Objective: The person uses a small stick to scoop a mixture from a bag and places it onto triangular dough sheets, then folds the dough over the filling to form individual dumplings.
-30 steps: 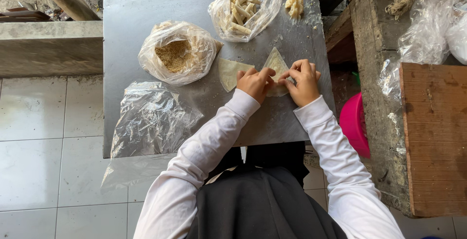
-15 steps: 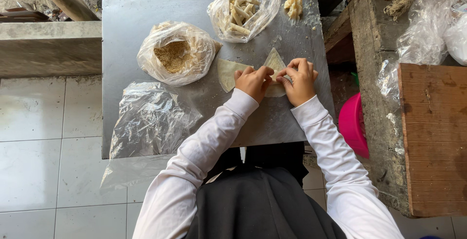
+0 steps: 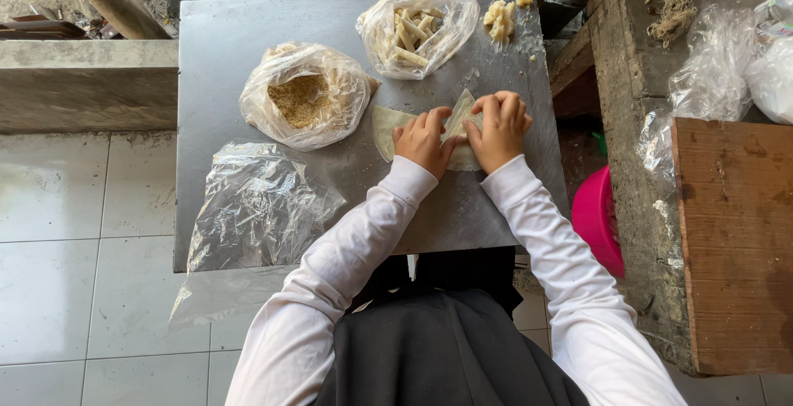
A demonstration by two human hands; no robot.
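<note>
Seen from the head camera, a person in white sleeves presses both hands onto a pale wrapper (image 3: 459, 125) lying on a metal table (image 3: 231, 51). The left hand (image 3: 424, 140) and right hand (image 3: 498, 128) sit side by side, fingers curled and pinching the folded sheet. Compared with half a second ago, the hands have barely shifted. A bag of crumbs (image 3: 304, 96) lies left, a bag of sticks (image 3: 415, 28) beyond.
</note>
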